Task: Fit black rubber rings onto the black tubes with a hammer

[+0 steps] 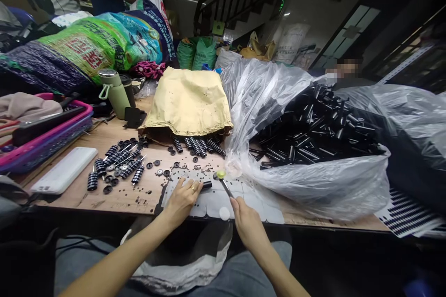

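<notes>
At the near edge of the table, my left hand point(181, 200) is closed around a short black tube point(207, 184), its end poking out past the fingers. My right hand point(246, 222) grips the handle of a small hammer point(227, 189) with a yellow-green face on its head. The hammer's head is just right of the tube, apart from it. Both hands are over a pale grey mat point(209, 204), where a white disc point(224, 213) lies. Small black rings point(157, 163) and tiny dark bits are scattered beyond my left hand.
Ribbed black pieces point(121, 162), some with metal rods, lie left, near a white box point(65, 170) and a pink basket point(69, 123). A yellow sack point(190, 100) stands ahead. An open plastic bag point(313, 185) of black tubes point(313, 134) fills the right. People stand behind.
</notes>
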Demonstrator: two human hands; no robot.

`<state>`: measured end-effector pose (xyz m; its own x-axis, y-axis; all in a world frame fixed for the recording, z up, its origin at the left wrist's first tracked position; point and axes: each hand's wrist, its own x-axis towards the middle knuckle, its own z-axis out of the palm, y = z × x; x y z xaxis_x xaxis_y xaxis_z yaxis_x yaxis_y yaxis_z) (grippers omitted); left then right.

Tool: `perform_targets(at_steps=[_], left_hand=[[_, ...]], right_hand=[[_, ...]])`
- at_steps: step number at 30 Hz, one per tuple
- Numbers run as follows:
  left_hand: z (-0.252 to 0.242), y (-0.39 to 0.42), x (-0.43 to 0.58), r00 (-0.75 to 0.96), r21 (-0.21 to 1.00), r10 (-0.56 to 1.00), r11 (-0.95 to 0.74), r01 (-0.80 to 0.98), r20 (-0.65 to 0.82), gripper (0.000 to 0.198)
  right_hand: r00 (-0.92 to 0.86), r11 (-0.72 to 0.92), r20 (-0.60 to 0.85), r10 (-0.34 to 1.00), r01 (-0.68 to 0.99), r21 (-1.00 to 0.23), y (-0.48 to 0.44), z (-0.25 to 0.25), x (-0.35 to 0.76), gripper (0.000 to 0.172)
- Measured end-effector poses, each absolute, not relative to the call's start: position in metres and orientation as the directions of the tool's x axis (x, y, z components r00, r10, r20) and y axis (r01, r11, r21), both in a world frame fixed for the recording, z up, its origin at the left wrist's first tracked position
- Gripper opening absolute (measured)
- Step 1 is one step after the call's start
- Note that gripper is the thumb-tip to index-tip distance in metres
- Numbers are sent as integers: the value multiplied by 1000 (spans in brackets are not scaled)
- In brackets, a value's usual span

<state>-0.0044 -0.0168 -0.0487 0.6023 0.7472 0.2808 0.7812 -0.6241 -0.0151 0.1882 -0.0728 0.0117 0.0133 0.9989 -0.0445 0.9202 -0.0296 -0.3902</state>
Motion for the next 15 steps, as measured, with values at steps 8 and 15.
perform_targets(at_steps=[8, 15], left_hand=[[-71, -39, 26, 533, 47, 783, -575, 817, 322, 63], [-68, -23, 29, 488, 190, 794, -576, 795, 362, 43]], right_hand=[[-209, 207, 52, 977, 849, -485, -83, 33, 139, 44], [-165, 132, -81, 983, 941, -311, -63, 20, 147, 42]])
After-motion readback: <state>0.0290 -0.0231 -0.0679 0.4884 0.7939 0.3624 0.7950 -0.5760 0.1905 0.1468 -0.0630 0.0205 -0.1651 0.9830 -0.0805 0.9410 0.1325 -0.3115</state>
